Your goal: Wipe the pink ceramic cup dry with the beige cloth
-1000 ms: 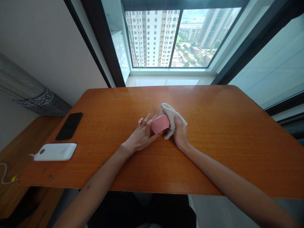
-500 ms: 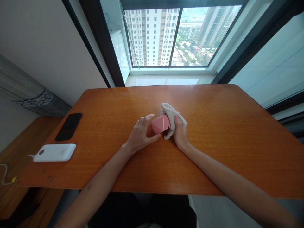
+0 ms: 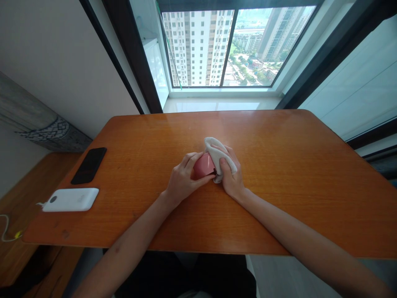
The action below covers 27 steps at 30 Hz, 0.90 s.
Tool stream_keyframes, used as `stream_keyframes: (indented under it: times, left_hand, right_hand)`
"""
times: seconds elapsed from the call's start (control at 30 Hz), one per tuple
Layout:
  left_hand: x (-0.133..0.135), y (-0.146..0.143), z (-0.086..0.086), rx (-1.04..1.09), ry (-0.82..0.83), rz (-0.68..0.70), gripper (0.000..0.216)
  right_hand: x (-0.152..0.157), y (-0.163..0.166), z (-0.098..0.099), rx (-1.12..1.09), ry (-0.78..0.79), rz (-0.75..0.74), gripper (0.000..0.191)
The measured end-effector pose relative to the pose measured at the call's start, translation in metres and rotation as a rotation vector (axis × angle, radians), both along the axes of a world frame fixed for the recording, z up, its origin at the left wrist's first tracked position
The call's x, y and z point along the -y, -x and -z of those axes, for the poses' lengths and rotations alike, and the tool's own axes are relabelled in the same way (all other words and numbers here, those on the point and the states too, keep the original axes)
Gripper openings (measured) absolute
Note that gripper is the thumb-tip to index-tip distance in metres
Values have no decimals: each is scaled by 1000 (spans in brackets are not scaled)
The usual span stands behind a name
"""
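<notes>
A small pink case with rounded edges (image 3: 204, 165) is held over the middle of the table; its exact kind does not show. My left hand (image 3: 185, 174) grips it from the left, fingers over the far side and thumb along the near side. My right hand (image 3: 232, 176) is closed on a pale grey cloth (image 3: 218, 154), which lies folded against the case's right end. A small dark spot shows on the case beside the cloth. The cloth hides the rest of that end.
A black phone (image 3: 89, 165) lies at the table's left side. Nearer me is a white power bank (image 3: 71, 200) with a cable at its left end. The wooden table (image 3: 294, 165) reaches toward a window (image 3: 217, 49). A wooden bench (image 3: 18, 182) stands at left.
My left hand has closed from spread fingers onto the pink case. The case, the cloth and my right hand have shifted slightly left.
</notes>
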<state>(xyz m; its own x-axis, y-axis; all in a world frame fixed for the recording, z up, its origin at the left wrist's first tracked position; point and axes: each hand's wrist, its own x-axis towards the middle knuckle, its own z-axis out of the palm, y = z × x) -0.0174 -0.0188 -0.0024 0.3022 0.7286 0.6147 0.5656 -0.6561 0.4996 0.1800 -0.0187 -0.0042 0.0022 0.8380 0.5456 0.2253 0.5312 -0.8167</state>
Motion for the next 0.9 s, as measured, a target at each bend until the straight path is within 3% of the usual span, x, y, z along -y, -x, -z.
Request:
stream_keyframes:
  times: [0.3,0.6,0.9]
  left_hand:
    - [-1,3,-2,-18,-18,-1,57]
    - [-4,8,-2,-28,109,66,56]
    - [-14,16,14,100,292,180,52]
  right_hand:
    - [2,-2,1,176,-124,-6,44]
    - [-2,-1,2,37,-15,-22,44]
    - [-7,2,5,-119,97,3,43]
